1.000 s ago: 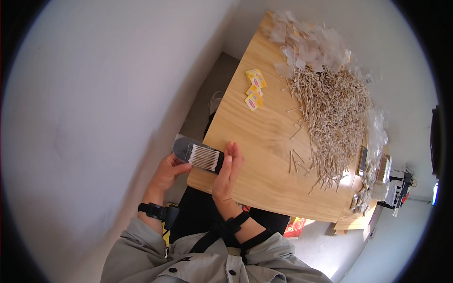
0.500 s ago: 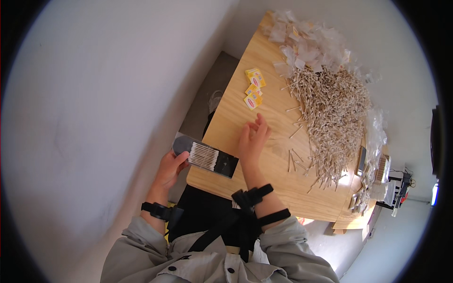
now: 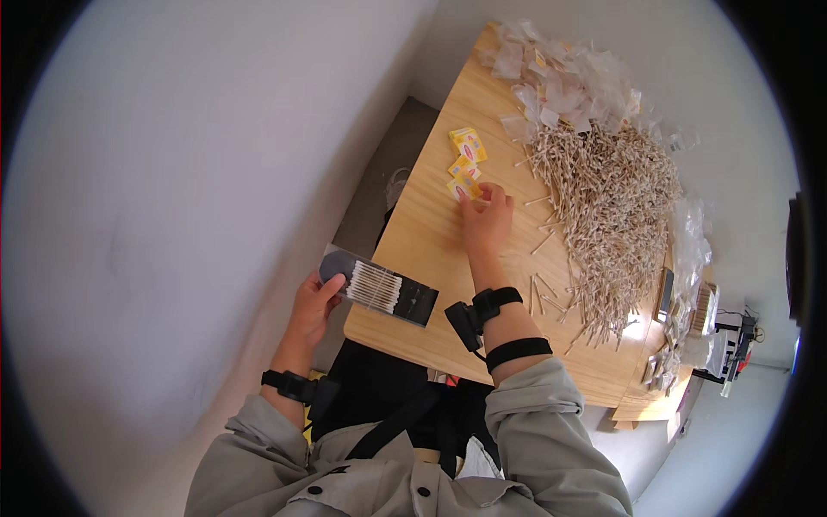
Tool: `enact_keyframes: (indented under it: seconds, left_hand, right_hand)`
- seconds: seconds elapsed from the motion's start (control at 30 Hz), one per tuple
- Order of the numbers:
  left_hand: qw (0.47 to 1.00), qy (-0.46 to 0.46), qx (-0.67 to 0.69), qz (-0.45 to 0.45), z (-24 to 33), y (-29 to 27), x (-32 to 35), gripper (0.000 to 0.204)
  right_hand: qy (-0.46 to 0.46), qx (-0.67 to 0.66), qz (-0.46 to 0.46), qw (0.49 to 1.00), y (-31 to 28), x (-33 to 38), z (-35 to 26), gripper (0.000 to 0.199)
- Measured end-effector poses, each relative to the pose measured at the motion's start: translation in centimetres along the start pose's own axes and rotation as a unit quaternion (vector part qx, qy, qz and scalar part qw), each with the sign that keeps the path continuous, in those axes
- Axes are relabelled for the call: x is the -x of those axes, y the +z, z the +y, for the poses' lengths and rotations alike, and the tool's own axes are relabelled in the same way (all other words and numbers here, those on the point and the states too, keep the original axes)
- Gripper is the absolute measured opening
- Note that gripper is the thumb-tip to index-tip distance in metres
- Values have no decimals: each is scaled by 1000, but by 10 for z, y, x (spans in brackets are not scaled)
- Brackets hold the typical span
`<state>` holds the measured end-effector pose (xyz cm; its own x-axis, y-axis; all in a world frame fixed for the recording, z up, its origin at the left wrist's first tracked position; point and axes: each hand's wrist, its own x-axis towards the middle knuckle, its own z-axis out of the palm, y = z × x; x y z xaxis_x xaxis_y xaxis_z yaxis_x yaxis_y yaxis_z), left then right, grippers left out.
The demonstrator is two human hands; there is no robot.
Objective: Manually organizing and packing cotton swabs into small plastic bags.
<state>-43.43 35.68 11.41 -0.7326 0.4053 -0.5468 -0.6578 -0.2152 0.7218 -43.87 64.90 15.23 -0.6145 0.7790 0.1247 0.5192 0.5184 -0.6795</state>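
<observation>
My left hand (image 3: 315,303) grips a flat clear-edged holder with a dark base (image 3: 419,303), thumb on top, out past the table's left front corner. A row of white cotton swabs (image 3: 376,287) lies side by side across the holder, beside a grey round end (image 3: 338,265). Further in over the table, my right hand (image 3: 488,222) has its thumb and fingers closed at the near card of a short row of yellow printed cards (image 3: 469,145). Part of that near card is hidden by the fingertips.
A big heap of loose cotton swabs (image 3: 607,207) covers the table's right side, with a few strays (image 3: 543,293) at its near edge. Clear plastic bags (image 3: 568,82) pile up at the far end. More bagged packs (image 3: 663,366) lie at the right edge. A wall (image 3: 189,172) stands close on the left.
My right hand has moved forward, away from me, from beside the holder to the nearest yellow card. My left hand and the holder have stayed nearly in place.
</observation>
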Motion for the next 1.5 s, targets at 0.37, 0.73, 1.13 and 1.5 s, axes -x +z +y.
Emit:
enact_keyframes:
  seconds: [0.37, 0.73, 1.13, 1.5]
  left_hand:
    - [998, 30, -28, 57, 9, -14, 11, 29]
    - [996, 24, -64, 48, 12, 19, -11, 33]
    - [997, 33, -41, 54, 9, 26, -8, 27]
    - [997, 55, -34, 41, 11, 30, -5, 22]
  right_hand:
    - [196, -335, -122, 913, -36, 29, 26, 17]
    - [143, -287, -370, 872, -68, 115, -21, 26]
    - [42, -188, -253, 948, -37, 135, -17, 17]
    - [153, -271, -276, 909, -42, 126, -19, 14]
